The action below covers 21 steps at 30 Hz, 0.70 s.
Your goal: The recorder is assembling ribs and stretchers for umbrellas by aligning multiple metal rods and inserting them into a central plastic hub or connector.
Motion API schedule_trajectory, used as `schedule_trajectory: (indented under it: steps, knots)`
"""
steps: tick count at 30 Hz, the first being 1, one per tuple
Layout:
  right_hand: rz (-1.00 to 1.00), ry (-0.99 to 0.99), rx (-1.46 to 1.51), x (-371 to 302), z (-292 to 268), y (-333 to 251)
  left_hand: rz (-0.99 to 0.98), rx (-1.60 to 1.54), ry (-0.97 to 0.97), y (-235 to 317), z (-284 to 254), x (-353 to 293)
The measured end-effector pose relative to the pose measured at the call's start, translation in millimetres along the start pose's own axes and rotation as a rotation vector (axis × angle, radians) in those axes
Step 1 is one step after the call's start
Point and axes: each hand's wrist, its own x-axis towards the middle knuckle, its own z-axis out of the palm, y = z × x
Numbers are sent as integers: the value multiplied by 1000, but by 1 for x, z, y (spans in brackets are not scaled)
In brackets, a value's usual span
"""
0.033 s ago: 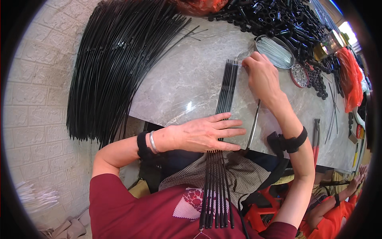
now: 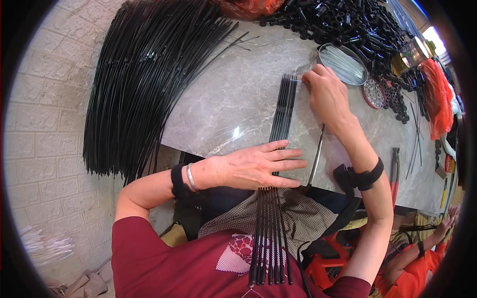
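A row of thin black rods (image 2: 284, 109) lies side by side, running from the stone-look tabletop over its near edge toward my chest. Their lower ends carry thicker dark tips. Flat across the rods near that edge rests my left hand (image 2: 253, 166), fingers spread. My right hand (image 2: 325, 94) is pinched at the far ends of the rods. From its fingertips a thin pale wire (image 2: 295, 80) reaches across the rod ends; the fingers hide the rest of it. Just beyond that hand stands a round metal dish (image 2: 366, 75) of similar thin pale wires (image 2: 343, 64).
A big bundle of black rods (image 2: 139, 89) covers the left side. Black tubular parts (image 2: 343, 25) are heaped at the back right, near a small red-rimmed dish (image 2: 373, 93). Red-handled pliers (image 2: 395, 171) lie right of my forearm. Another person's arm (image 2: 427, 243) shows at lower right.
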Motion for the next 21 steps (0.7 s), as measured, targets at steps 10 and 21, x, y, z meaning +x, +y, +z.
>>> schedule_trajectory:
  steps: [10,21]
  knots:
    - [41,16,55,0,3,-5,-15,26,8,2,-4,2]
    - [-42,-72,-159,0,-10,5,-15,33,-4,2,-2,0]
